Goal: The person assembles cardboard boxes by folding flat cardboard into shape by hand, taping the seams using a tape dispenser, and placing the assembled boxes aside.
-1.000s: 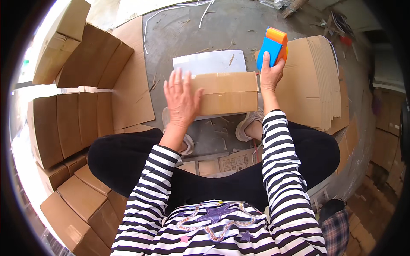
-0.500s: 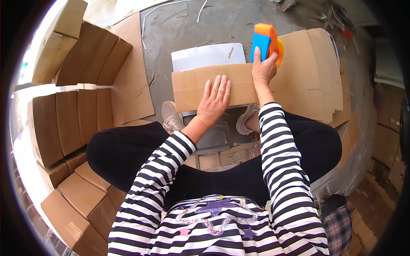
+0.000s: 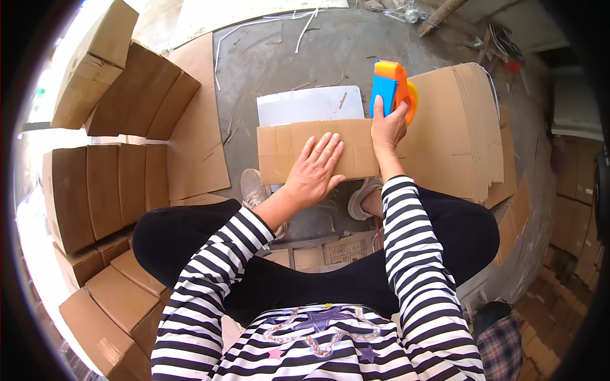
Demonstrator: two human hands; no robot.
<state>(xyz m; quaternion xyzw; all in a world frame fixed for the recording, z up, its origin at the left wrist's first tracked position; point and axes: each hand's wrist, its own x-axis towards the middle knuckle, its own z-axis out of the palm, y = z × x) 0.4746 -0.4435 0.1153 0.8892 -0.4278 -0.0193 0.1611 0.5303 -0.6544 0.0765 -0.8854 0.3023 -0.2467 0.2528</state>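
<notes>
A brown cardboard box [image 3: 279, 155] lies in front of me between my feet, its long side running left to right. My left hand [image 3: 316, 170] rests flat on its top face with the fingers stretched out. At the box's right end, my right hand [image 3: 389, 130] grips a blue and orange tape dispenser [image 3: 385, 89], the thumb on its blue side. A yellow roll shows behind the orange part. Just beyond the box lies a white flat sheet [image 3: 311, 105], partly covered by it.
Flattened cardboard sheets [image 3: 438, 127] are stacked at the right. On the left stand several closed cartons [image 3: 105, 190], with a large cardboard sheet [image 3: 194, 120] beside them. White straps [image 3: 307, 30] and scraps lie on the grey floor [image 3: 254, 63] at the back.
The view has tilted, so box and dispenser appear lower. My left hand still lies on the box, its thumb now spread outward. My right hand keeps hold of the dispenser.
</notes>
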